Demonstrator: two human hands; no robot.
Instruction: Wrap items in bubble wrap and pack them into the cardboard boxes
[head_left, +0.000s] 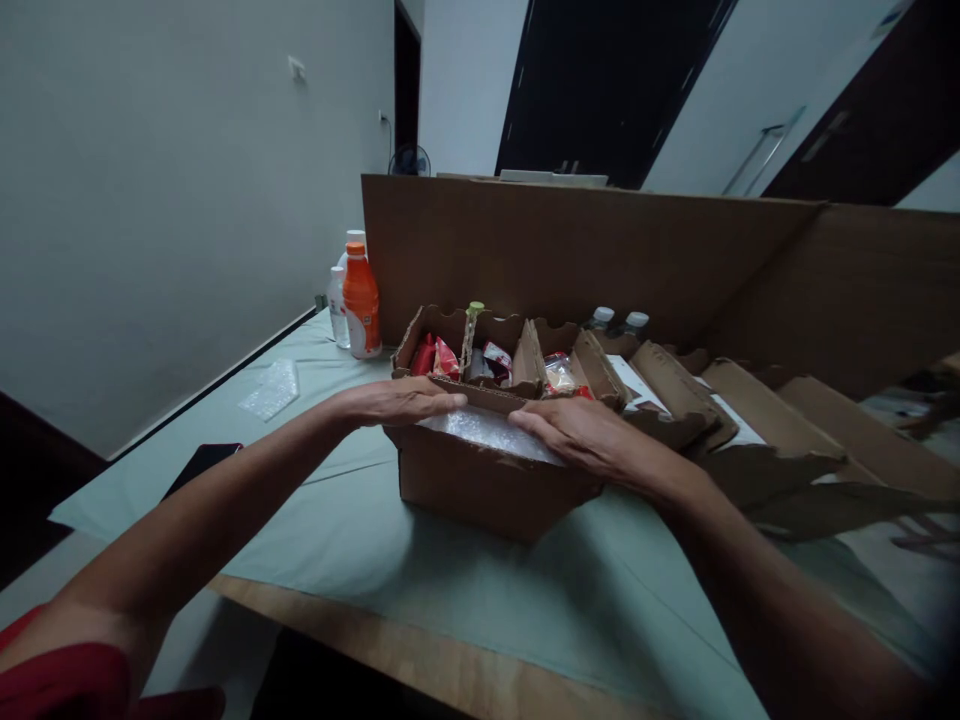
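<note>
A big cardboard sheet (570,250) stood upright across the back of the counter (360,540), with folded cardboard dividers (757,420) lying in front of it to the right. Front and centre sat the box (487,490), open at the top. Its far section looked already packed: red packets (433,357), a clear bag (559,373) and a green-capped item (475,310) stood between the partitions. Two bottle caps (619,320) showed just behind the box.

The near section held bubble wrap (487,432), and both hands lay on it. The left hand (397,402) rested flat along the left part of the front edge, fingers stretched out and together, gripping nothing. The right hand (581,437) lay palm down on the wrap's right side, fingers (529,418) likewise extended, pressing rather than holding.

By my reading, the filling was largely done and the padding was being settled; the box was not yet closed.

Off to the left stood an orange bottle (361,302) with a clear one (337,305) beside it, a spare wrap piece (271,390) and a dark phone (201,464) nearer the edge.
</note>
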